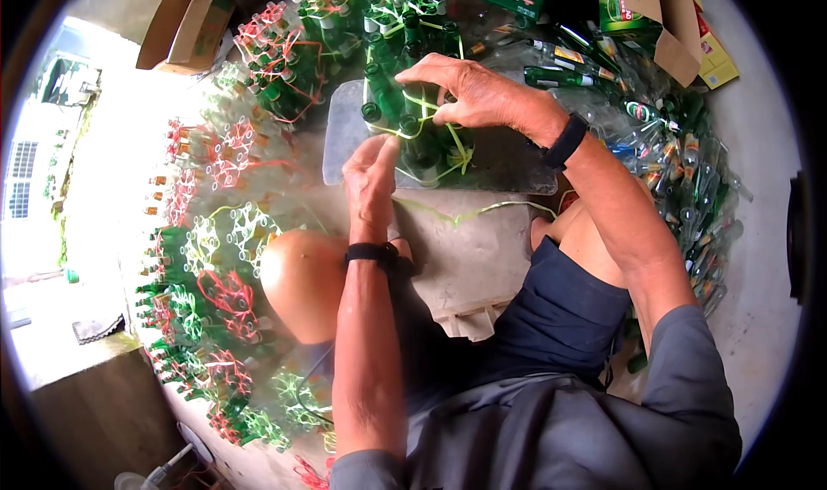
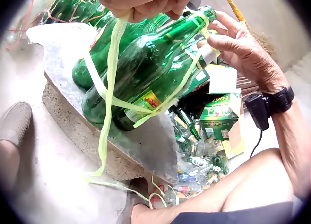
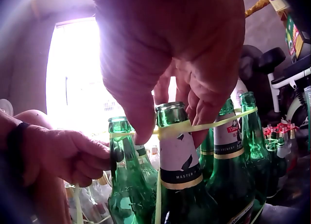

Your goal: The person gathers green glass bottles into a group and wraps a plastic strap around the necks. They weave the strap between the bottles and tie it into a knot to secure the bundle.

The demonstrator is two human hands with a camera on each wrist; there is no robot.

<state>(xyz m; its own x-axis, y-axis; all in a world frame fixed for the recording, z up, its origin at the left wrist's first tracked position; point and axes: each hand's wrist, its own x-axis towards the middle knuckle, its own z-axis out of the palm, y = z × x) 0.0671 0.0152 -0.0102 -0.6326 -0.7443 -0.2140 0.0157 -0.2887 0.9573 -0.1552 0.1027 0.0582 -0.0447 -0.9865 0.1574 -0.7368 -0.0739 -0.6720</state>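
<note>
Green glass beer bottles (image 1: 422,151) stand bunched upright on a grey slab (image 1: 345,145). A yellow-green plastic strap (image 2: 108,88) runs around their necks and hangs down the side. My left hand (image 1: 370,180) pinches the strap at the near left of the bunch; in the right wrist view its fingertips are right at a bottle neck (image 3: 120,141). My right hand (image 1: 491,98) reaches over the bottle tops from the right, thumb and fingers spread apart. Its thumb (image 3: 141,119) comes down at the strap beside a labelled bottle (image 3: 177,158); other fingertips are partly hidden behind that neck.
More bottles bound with red strap (image 1: 280,76) stand behind and along the left. Loose bottles (image 1: 680,162) are heaped on the right below an open carton (image 1: 642,16). A loose strap end (image 1: 457,218) lies on the floor between the person's feet.
</note>
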